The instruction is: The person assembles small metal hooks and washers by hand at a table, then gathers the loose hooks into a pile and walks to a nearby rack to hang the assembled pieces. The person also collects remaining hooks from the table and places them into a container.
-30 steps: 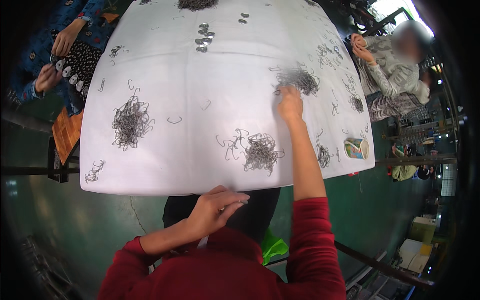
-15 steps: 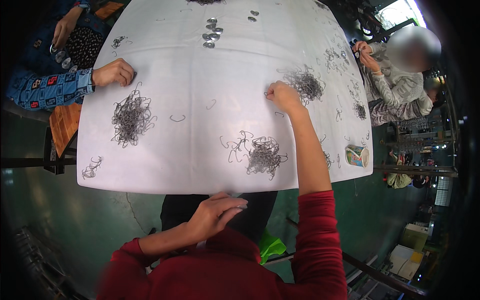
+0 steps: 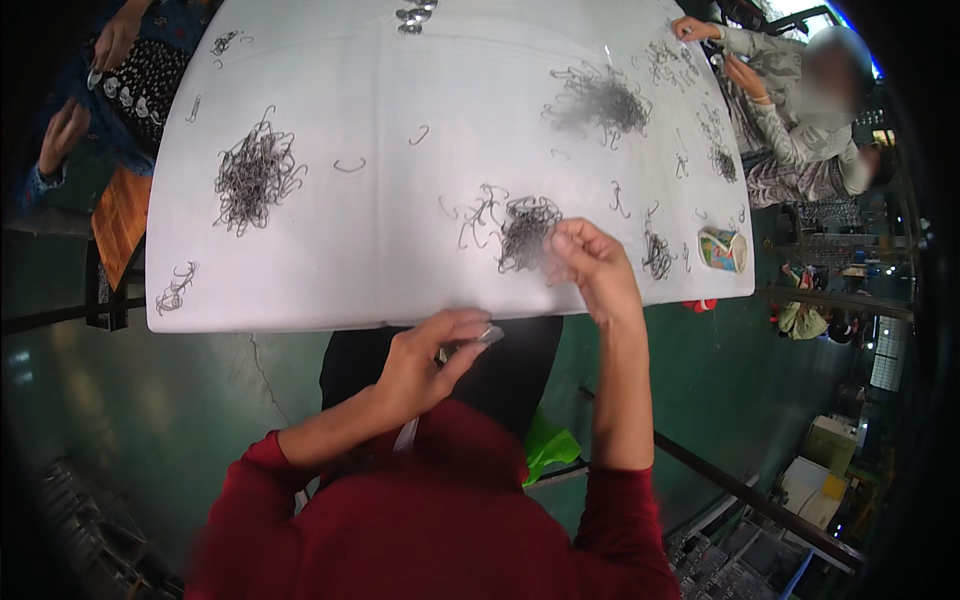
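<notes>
My left hand (image 3: 425, 365) is just off the table's near edge, its thumb and fingers closed on a small shiny metal piece (image 3: 490, 335). My right hand (image 3: 597, 268) is at the right side of the nearest pile of bent wire hooks (image 3: 522, 232), fingertips pinched together. Whatever lies between those fingertips is too small and blurred to make out. Farther right and back is another pile of wire hooks (image 3: 608, 105). A third pile of hooks (image 3: 252, 182) lies on the left, with a single loose hook (image 3: 349, 166) beside it.
A white cloth (image 3: 340, 270) covers the table. Several metal discs (image 3: 412, 18) lie at the far middle, and a printed paper cup (image 3: 720, 250) lies tipped at the right edge. Co-workers sit at both sides; one person's hands (image 3: 66, 133) are off the left edge.
My right hand has drawn back from the far right pile to the nearest one. My left hand still holds the metal piece. The left co-worker's hand has left the table. The view has tilted.
</notes>
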A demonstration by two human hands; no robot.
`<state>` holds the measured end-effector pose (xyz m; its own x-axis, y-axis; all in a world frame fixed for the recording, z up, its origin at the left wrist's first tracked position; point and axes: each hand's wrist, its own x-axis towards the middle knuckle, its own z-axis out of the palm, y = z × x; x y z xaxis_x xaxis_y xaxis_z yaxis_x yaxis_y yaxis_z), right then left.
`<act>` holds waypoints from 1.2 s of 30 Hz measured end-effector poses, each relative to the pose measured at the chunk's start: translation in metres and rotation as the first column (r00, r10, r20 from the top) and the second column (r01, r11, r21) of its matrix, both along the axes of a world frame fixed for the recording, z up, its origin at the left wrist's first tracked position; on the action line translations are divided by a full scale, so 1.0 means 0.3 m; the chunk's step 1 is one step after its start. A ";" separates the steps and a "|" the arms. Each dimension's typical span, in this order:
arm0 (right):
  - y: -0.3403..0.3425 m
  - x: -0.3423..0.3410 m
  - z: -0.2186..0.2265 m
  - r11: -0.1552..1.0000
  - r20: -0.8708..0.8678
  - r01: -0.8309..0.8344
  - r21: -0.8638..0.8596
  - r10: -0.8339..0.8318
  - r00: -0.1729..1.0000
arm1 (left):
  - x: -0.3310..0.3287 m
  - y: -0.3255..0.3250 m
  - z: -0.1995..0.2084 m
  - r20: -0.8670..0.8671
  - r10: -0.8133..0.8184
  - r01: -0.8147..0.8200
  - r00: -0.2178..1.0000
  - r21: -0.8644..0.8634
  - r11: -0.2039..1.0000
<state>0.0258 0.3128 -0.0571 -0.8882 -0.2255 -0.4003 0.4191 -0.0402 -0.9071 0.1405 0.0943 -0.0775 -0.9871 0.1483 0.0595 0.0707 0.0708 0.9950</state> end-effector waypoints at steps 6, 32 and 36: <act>-0.137 0.320 0.026 0.964 0.030 0.208 -0.168 -0.206 0.978 | -0.004 -0.002 0.008 0.017 -0.001 0.001 1.000 -0.034 0.999; -0.243 0.445 -0.047 0.869 -0.612 0.424 0.254 -0.195 0.766 | -1.016 -0.258 -0.179 -0.568 0.216 -0.541 0.794 -0.498 0.677; -0.236 0.436 -0.038 0.848 -0.622 0.423 0.320 -0.149 0.769 | -1.266 -0.254 -0.198 -0.517 0.318 -0.607 0.795 -0.678 0.414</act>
